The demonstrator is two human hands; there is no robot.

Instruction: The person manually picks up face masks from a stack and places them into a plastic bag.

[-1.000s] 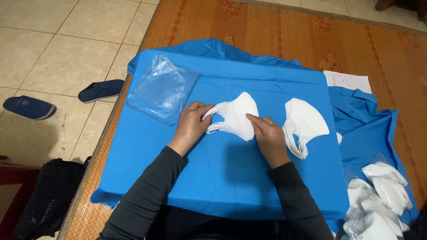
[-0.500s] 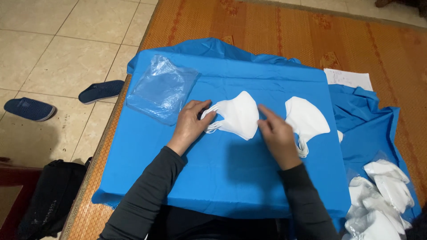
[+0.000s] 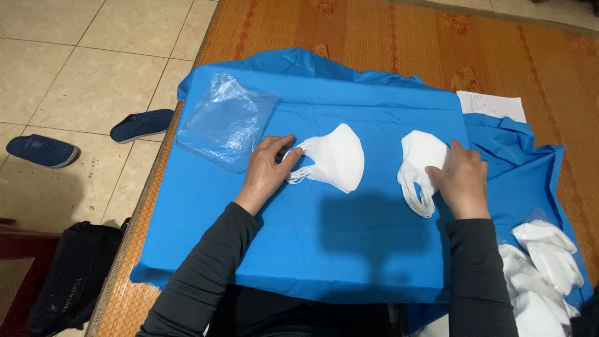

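A folded white face mask (image 3: 336, 158) lies on the blue cloth-covered board (image 3: 324, 249). My left hand (image 3: 267, 170) pinches its ear loops at the mask's left end. A small stack of white masks (image 3: 419, 168) lies to the right, and my right hand (image 3: 460, 180) rests on its right side with the fingers on the top mask. Whether the fingers grip it is unclear. Both arms wear dark long sleeves.
Clear plastic bags (image 3: 226, 122) lie at the board's far left corner. More white masks in plastic (image 3: 544, 274) pile at the lower right. A white paper sheet (image 3: 491, 105) lies on the woven mat (image 3: 387, 31). Two blue slippers (image 3: 143, 124) sit on the tiled floor; a black bag (image 3: 72, 274) is at lower left.
My right hand left the folded mask and moved right onto the stack of masks. My left hand stayed on the mask's ear loops.
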